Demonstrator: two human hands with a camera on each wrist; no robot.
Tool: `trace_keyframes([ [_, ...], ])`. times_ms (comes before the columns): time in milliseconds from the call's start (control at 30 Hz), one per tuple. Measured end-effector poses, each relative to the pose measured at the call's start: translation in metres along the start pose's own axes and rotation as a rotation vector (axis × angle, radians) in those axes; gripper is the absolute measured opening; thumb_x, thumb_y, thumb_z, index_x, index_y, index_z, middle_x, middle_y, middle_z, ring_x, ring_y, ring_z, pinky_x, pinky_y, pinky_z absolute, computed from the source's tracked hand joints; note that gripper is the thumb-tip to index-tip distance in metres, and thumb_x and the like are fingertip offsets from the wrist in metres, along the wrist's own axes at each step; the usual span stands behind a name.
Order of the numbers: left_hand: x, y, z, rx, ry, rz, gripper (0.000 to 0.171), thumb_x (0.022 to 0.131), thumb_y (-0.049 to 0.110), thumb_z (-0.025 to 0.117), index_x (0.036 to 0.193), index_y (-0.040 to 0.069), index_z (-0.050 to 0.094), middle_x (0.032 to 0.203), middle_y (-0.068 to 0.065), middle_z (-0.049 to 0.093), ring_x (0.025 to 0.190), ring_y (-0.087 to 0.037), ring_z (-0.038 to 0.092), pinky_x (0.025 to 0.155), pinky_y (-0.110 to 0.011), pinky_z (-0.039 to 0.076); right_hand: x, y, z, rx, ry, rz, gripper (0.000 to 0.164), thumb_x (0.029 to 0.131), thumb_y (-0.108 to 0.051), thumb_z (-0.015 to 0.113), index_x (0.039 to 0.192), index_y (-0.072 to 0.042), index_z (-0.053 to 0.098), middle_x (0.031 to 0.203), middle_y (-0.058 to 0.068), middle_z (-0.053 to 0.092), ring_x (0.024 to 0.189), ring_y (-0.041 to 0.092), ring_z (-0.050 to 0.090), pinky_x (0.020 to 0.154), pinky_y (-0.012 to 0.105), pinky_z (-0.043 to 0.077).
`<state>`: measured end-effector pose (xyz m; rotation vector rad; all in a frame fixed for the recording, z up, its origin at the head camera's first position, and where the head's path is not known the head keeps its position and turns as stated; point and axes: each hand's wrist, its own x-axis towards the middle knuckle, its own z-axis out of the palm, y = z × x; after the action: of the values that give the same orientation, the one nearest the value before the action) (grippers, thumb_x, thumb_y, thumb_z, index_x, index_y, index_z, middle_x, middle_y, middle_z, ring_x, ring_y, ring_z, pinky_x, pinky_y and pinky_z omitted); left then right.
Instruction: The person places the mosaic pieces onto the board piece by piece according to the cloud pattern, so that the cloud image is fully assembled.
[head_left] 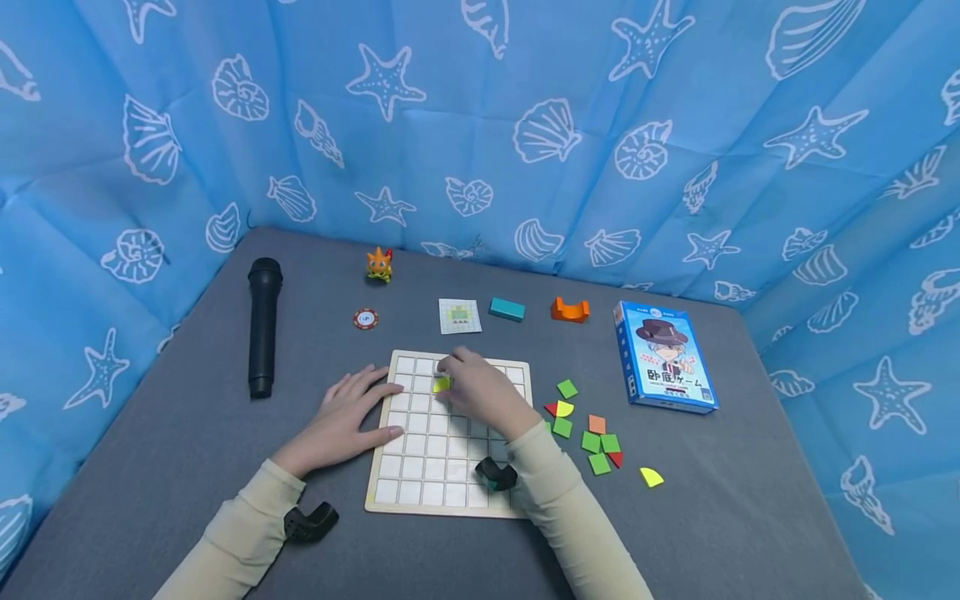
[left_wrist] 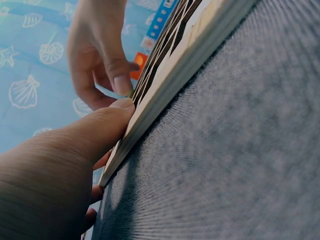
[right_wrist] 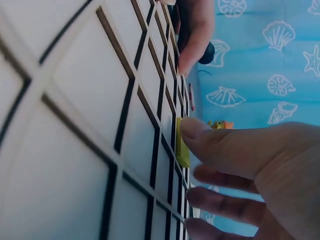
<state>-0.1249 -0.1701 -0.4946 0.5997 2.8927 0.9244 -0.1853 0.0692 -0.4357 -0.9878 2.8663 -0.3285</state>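
Observation:
A wooden grid board [head_left: 423, 508] with white squares lies on the grey table. My left hand [head_left: 341, 421] rests along its left edge, fingers spread, the thumb on the rim in the left wrist view. Over the board's upper part, my right hand [head_left: 483, 392] has thumb and fingers about a small yellow-green tile [head_left: 441, 384]. In the right wrist view the thumb presses on this tile [right_wrist: 182, 145], and the other fingers curve down toward the grid. Part of the tile is hidden by the hand. Dark wrist devices [head_left: 311, 523] sit on both sleeves.
Several green, orange, red and yellow tiles [head_left: 598, 464] lie right of the board. Beyond it are a pattern card [head_left: 459, 317], a teal block [head_left: 507, 309], an orange block [head_left: 570, 310], a chip [head_left: 366, 318] and a toy figure [head_left: 379, 265]. A microphone [head_left: 262, 329] and blue box [head_left: 666, 358] flank these.

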Motion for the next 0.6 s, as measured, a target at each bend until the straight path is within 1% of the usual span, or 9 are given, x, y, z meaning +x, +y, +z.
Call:
trace_keyframes([
  [67, 0.0, 0.0006, -0.0002, 0.001, -0.003, -0.005, 0.066, 0.085, 0.058, 0.062, 0.141, 0.025, 0.047, 0.155, -0.008, 0.029, 0.145, -0.033, 0.017, 0.112, -0.058, 0.01, -0.0012, 0.0017, -0.0007, 0.004, 0.002, -0.033, 0.032, 0.088, -0.025, 0.071, 0.118, -0.013, 0.065, 0.114, 0.001, 0.061, 0.102, 0.015, 0.059, 0.087, 0.031, 0.051],
  [167, 0.0001, 0.001, -0.0006, 0.0, -0.005, -0.009, 0.067, 0.085, 0.058, 0.062, 0.141, 0.025, 0.047, 0.155, -0.008, 0.029, 0.145, -0.032, 0.017, 0.112, -0.058, 0.01, -0.002, 0.0026, -0.0017, -0.009, 0.0, -0.058, 0.029, 0.089, -0.021, 0.069, 0.117, -0.014, 0.066, 0.116, 0.0, 0.062, 0.107, 0.016, 0.058, 0.091, 0.031, 0.05],
  [333, 0.0003, 0.0005, -0.0006, -0.004, 0.001, -0.004, 0.066, 0.085, 0.057, 0.062, 0.14, 0.024, 0.048, 0.155, -0.009, 0.029, 0.145, -0.032, 0.017, 0.112, -0.058, 0.01, -0.002, 0.0019, -0.0011, -0.041, -0.004, -0.058, 0.027, 0.09, -0.019, 0.068, 0.116, -0.014, 0.067, 0.114, 0.0, 0.063, 0.104, 0.015, 0.057, 0.088, 0.03, 0.051],
  [600, 0.0003, 0.0012, -0.0004, -0.009, 0.006, 0.001, 0.065, 0.086, 0.057, 0.062, 0.14, 0.024, 0.048, 0.154, -0.008, 0.03, 0.145, -0.032, 0.018, 0.111, -0.058, 0.011, -0.0028, 0.0001, 0.0002, -0.051, -0.02, -0.04, 0.026, 0.089, -0.019, 0.07, 0.115, -0.016, 0.069, 0.111, -0.001, 0.061, 0.101, 0.013, 0.058, 0.086, 0.029, 0.052],
])
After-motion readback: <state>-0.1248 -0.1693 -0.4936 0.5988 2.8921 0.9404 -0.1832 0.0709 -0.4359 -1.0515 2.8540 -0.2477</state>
